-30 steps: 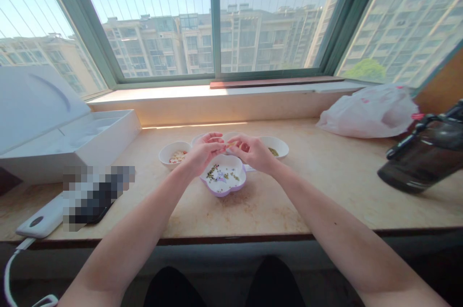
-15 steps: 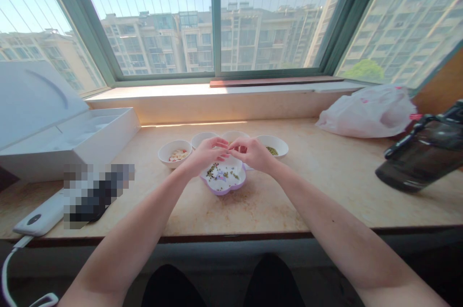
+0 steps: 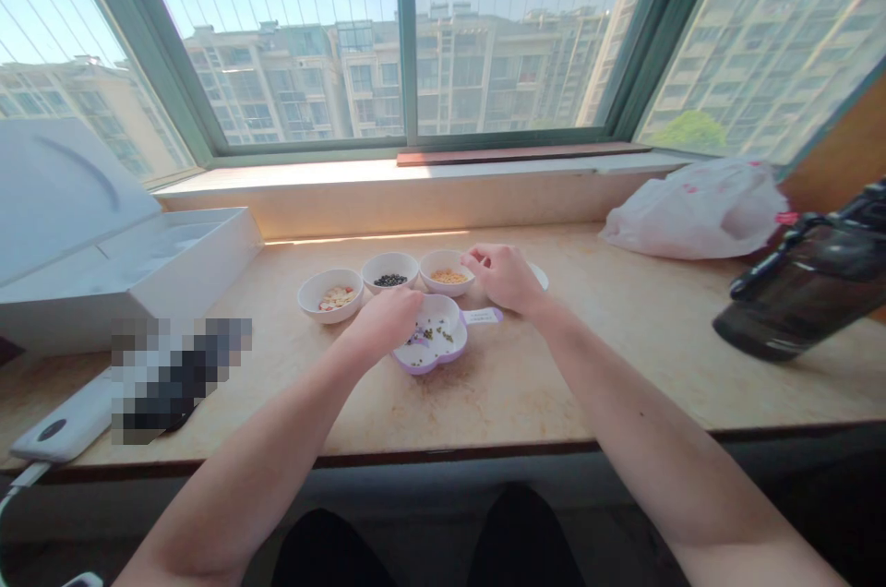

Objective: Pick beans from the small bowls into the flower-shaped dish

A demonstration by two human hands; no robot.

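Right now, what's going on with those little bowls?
A person is working at a stone window ledge with their bare hands. Their left hand is over a purple-edged white dish of seeds. Their right hand is next to a bowl of yellow grains. A bowl of dark beans sits beside that one.

- stone counter (image 3: 526,402), sunny and a bit speckled
- purple-rimmed dish (image 3: 429,340) with seeds, mid-counter
- white bowls (image 3: 389,271) right behind it: flakes, black beans, yellow bits
- big white box (image 3: 138,292), left
- power bank (image 3: 62,425), front left
- plastic bag (image 3: 696,213) and dark bottle (image 3: 796,292), right
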